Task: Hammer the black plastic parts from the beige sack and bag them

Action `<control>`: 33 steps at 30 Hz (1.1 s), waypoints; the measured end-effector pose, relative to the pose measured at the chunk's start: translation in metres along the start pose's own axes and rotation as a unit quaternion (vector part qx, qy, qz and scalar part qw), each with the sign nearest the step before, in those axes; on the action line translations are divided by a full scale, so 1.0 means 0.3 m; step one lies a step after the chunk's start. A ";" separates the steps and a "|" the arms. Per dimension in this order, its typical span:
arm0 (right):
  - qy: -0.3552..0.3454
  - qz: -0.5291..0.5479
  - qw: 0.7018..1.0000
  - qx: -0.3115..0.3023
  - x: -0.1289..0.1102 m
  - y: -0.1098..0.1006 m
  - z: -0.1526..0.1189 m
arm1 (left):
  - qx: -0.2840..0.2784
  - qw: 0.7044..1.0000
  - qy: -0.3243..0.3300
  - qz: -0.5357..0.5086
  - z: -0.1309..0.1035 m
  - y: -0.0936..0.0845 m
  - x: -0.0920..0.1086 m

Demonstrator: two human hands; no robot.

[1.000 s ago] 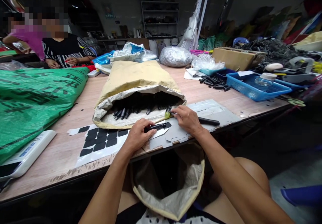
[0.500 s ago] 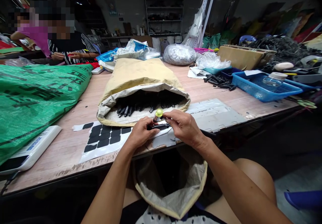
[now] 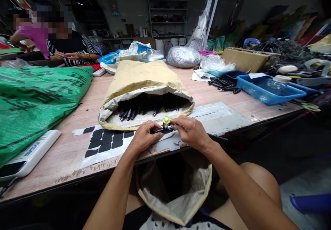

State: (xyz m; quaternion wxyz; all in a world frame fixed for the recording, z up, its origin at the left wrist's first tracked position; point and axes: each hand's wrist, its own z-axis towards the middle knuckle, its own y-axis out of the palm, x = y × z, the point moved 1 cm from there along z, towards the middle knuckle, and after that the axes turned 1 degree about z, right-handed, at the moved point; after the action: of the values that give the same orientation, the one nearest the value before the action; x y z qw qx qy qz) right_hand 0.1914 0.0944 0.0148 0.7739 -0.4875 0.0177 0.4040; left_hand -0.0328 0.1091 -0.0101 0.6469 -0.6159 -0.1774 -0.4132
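My left hand (image 3: 146,135) is closed at the table's front edge, its thumb and fingers pinching a slim black part (image 3: 167,130) that lies crosswise between my hands. On or just above this part stands a small cylinder with a yellow top (image 3: 166,120) and a dark and silvery side. My right hand (image 3: 191,131) pinches at the cylinder's right side; its fingertips partly hide the grip. Right behind my hands a tan paper sack (image 3: 147,73) lies with its mouth towards me, several black rod-shaped parts (image 3: 129,114) inside. Another open sack (image 3: 176,209) hangs below the edge, over my lap.
To the left are a sheet of black stickers (image 3: 104,142), a white scale (image 3: 33,150) and a green woven sack (image 3: 38,99). A grey board (image 3: 219,118) and a blue basket (image 3: 270,90) lie right. Two people sit at the far left.
The yellow-topped cylinder has gone from leaning to nearly upright and sits slightly lower and further right. My hands have barely moved. The whole view has shifted a little.
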 end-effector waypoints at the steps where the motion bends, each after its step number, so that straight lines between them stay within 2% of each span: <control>1: 0.006 0.001 1.000 0.006 0.010 -0.001 0.004 | 0.001 1.000 -0.001 0.002 -0.001 -0.001 0.003; 5: 0.039 0.003 0.998 0.039 0.077 -0.005 0.036 | -0.003 1.000 -0.007 0.011 -0.001 -0.003 0.004; 12: 0.074 -0.073 0.995 0.007 0.195 0.036 0.047 | -0.009 1.000 -0.006 -0.003 0.001 0.000 -0.017; 23: 0.071 -0.086 0.994 0.002 0.199 0.046 0.034 | -0.006 1.000 -0.015 -0.011 0.000 -0.002 -0.010; 25: 0.074 -0.087 0.993 0.005 0.200 0.047 0.033 | 0.002 1.000 -0.012 -0.006 -0.008 -0.009 0.009; 27: 0.076 -0.089 0.993 0.007 0.199 0.048 0.032 | 0.009 1.000 0.003 -0.003 -0.038 -0.015 0.059; 29: 0.073 -0.092 0.993 0.008 0.198 0.049 0.031 | -0.019 0.999 0.028 -0.017 -0.093 -0.008 0.131; 30: 0.072 -0.094 0.993 0.008 0.197 0.049 0.031 | -0.056 0.997 0.039 -0.032 -0.128 0.007 0.167; 33: 0.072 -0.097 0.993 0.010 0.197 0.050 0.031 | -0.218 0.972 0.042 -0.071 -0.234 0.109 0.223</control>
State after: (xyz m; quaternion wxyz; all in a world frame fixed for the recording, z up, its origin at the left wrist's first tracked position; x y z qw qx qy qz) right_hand 0.2183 0.1404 -0.0163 0.8108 -0.5071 0.0294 0.2908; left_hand 0.0122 0.0185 0.0055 0.4725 -0.7101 -0.0994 -0.5124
